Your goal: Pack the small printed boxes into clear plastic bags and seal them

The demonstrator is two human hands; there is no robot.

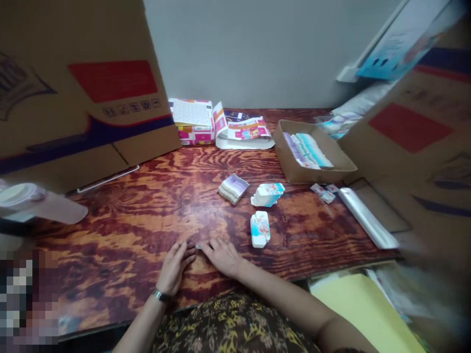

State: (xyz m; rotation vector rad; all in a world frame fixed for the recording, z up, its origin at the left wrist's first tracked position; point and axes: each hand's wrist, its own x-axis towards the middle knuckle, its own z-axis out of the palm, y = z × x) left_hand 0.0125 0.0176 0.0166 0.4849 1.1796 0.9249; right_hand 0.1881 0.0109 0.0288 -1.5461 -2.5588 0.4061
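Observation:
My left hand [175, 267] rests on its edge on the wooden table, fingers extended, a watch on its wrist. Palm down beside it lies my right hand [223, 256], its fingers stretched out on the table. A tiny pale piece [198, 246] shows in the gap between the two hands, at the fingertips of the right; it is too small to name. Right of my hands lie a bundle of small white-and-blue cartons [260, 229] and, behind it, another white-and-blue bundle [268, 194]. A purple-and-white stack of folded cartons [234, 188] sits farther left.
An open cardboard tray [315, 176] holds purple and blue bundles at the back right. Large cardboard boxes stand left [110, 127] and right [415, 147]. A silvery roll [368, 218], small packets [324, 193], a pinkish bottle [59, 206] and printed packages [196, 136] lie around the table.

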